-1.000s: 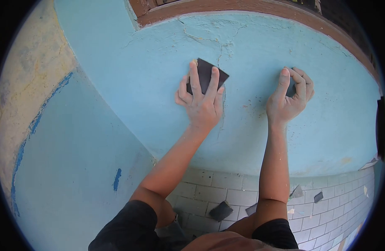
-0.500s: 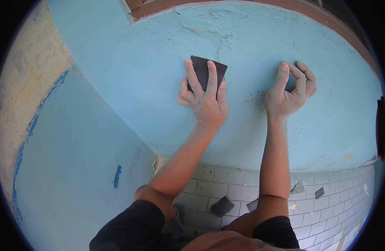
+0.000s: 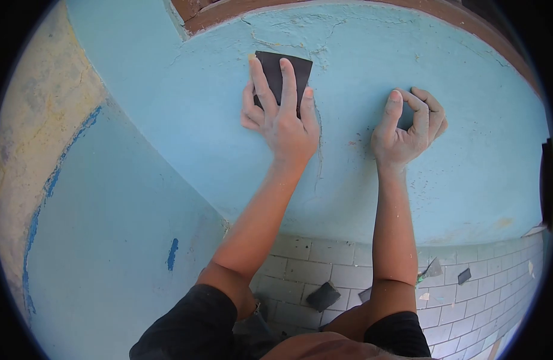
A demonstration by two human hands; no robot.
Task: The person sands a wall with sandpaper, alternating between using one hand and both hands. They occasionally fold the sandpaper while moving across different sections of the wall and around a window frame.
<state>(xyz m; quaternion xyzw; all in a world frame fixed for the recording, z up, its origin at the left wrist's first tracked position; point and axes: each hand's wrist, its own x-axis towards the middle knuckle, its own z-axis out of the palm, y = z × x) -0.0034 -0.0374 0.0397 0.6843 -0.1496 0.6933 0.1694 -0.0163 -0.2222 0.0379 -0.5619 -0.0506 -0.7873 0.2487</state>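
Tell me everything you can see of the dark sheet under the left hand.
The dark sheet is nearly black, matte and four-cornered, perhaps sandpaper. It lies against the pale blue wall, just below branching cracks. Two fingers of the left hand lie across its face; the hand hides its lower part. Its underside is out of sight.

Left hand: dusty, fingers spread, raised. Right hand: dusty, fingers curled, thumb up. Both forearms extended.
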